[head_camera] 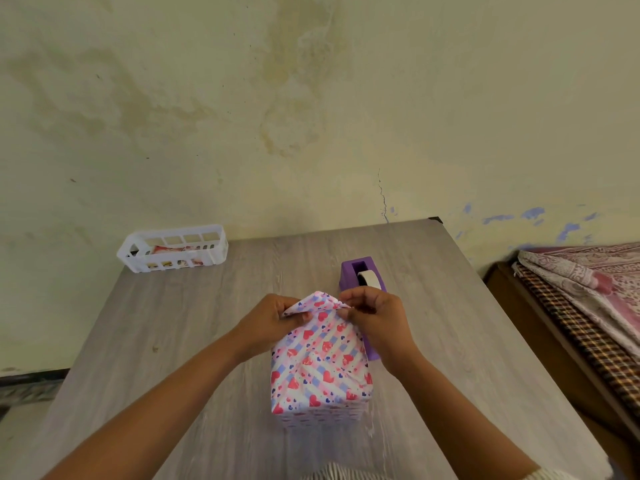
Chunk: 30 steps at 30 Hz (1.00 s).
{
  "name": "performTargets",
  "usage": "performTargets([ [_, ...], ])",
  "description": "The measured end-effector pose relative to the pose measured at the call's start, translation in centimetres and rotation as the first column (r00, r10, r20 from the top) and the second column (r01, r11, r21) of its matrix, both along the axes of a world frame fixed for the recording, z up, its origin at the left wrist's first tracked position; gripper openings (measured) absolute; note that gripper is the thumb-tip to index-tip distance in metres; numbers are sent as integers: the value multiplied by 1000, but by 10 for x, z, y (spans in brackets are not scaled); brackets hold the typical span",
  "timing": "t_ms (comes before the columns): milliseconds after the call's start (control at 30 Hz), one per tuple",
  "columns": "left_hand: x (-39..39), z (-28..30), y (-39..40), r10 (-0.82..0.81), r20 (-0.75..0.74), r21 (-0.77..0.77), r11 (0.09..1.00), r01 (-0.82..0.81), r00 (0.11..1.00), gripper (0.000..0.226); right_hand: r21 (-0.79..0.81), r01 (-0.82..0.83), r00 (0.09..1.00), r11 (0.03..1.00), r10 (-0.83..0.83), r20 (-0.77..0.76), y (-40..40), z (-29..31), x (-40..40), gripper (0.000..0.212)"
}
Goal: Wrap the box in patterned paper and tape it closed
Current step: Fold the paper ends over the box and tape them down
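One box: a single box covered in heart-patterned wrapping paper stands near the middle of the grey wood-grain counter, its near end already folded shut.
Two hands: both work at the far end of the box, where the loose paper rises to a peak.
Left hand: the left hand holds the left side of the far paper flap, thumb on top of the paper and fingers curled round it from behind.
Right hand: the right hand pinches the right side of the same flap, its fingers bent and closed on the paper edge.
One tape dispenser: a purple tape dispenser sits just beyond and to the right of the box, partly hidden by the right hand; one roll of pale tape shows in its slot.
One basket: a white slotted plastic basket rests at the far left corner of the counter, well apart from the box, with some pink and white items inside that are too small to tell.
One bed: at the right edge, a bed carries a checked mattress and a pink patterned cloth.
One wall: a stained cream wall stands behind the counter.
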<state>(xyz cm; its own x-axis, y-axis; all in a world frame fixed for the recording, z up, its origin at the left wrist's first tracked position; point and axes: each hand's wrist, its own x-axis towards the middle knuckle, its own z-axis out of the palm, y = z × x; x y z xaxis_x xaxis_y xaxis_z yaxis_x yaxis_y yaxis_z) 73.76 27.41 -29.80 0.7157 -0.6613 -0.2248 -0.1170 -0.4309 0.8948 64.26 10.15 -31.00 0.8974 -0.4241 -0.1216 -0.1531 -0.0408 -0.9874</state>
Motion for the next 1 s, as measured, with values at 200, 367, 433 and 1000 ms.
performTargets([
  [200, -4, -12, 4, 53, 69, -64, 997, -49, 996, 17, -122, 17, 992, 992, -31, -119, 13, -10, -16, 49],
  [367, -6, -16, 7, 18, 167, -63, 998, -8, 986, 24, -179, -63, 975, 982, 22, -222, 30, -16, -18, 56],
  [433, -6, -17, 10, -38, 224, -67, 996, 55, 974, 31, -157, -60, 975, 986, 24, -221, 34, -15, -19, 53],
  [1000, -33, -29, 22, -411, 731, 223, 898, 379, 545, 40, -188, -63, 994, 980, 45, -96, 30, -11, -14, 40],
])
